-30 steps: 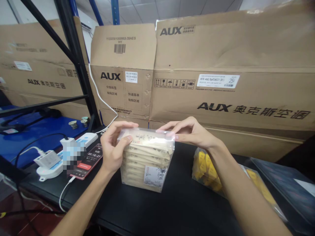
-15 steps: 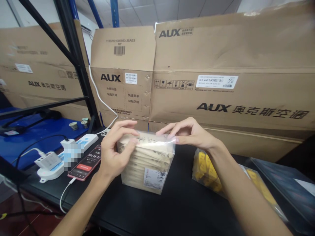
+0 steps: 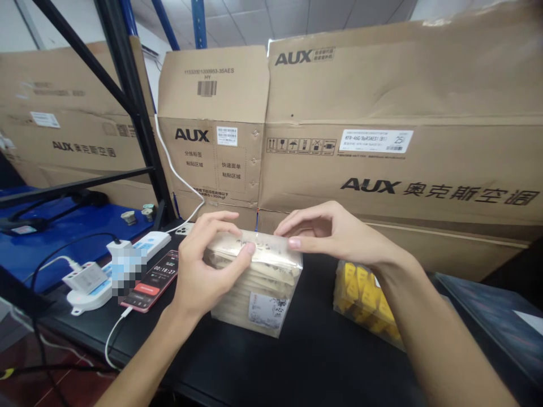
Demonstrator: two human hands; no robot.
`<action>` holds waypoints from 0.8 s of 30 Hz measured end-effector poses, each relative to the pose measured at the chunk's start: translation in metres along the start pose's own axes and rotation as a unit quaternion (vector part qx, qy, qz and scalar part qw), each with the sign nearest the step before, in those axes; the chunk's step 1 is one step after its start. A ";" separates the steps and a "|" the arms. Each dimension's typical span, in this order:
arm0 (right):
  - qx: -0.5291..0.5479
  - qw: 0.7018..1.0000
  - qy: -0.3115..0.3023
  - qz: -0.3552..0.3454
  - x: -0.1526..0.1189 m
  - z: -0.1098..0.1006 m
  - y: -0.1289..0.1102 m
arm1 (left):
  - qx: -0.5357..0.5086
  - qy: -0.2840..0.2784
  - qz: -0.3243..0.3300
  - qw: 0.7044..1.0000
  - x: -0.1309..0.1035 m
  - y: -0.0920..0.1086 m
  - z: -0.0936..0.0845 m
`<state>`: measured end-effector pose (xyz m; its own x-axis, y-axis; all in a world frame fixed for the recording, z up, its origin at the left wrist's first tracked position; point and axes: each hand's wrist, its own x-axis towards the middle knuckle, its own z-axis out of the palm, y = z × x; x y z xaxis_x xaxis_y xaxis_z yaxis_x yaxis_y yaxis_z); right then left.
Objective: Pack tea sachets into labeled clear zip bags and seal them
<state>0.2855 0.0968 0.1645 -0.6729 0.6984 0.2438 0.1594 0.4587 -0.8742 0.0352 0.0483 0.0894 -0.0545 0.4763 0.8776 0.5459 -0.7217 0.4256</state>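
Packets [image 3: 237, 280], long axis crosswise, fill a clear box [image 3: 292, 268] upright on the tabletop [image 3: 316, 353], label [image 3: 265, 308] facing near side, left hand [image 3: 206, 265] clasping its top, right hand [image 3: 326, 233] half-curled at its edge, hold unclear.

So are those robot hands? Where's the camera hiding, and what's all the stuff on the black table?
There's no robot here: those are a person's own two bare hands. The camera is worn on their head, so you see about what they see looking forward and down. The left hand holds a clear plastic package of stacked beige packets, and the right hand has its fingertips at the package's top right edge. On the black table, to the left, are a phone showing 00:18:27 and a white power strip. To the right is a clear package of yellow packets. AUX cardboard stands behind.
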 end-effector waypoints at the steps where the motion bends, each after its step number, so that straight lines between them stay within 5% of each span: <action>1: -0.026 1.000 0.002 0.015 -0.001 0.003 -0.005 | 0.002 -0.005 -0.013 1.000 0.000 0.001 0.000; 5: -0.063 0.997 0.022 0.040 -0.004 0.013 -0.013 | 0.032 -0.060 -0.048 0.997 0.011 0.008 -0.008; 9: -0.028 0.999 0.028 0.035 -0.001 0.014 -0.009 | 0.108 -0.209 -0.016 0.972 0.040 0.020 -0.017; 13: 0.027 0.998 0.009 0.053 0.002 0.013 -0.006 | 0.075 -0.316 0.028 0.945 0.065 0.028 -0.016; 24: 0.038 0.999 -0.020 0.022 0.005 0.010 0.000 | 0.028 -0.362 -0.037 0.931 0.065 0.018 -0.008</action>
<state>0.2746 0.0945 0.1618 -0.6948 0.6941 0.1881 0.1358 0.3835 -0.9135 0.0342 0.0621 0.1556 0.4723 0.7522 0.4595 0.6064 -0.6556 0.4499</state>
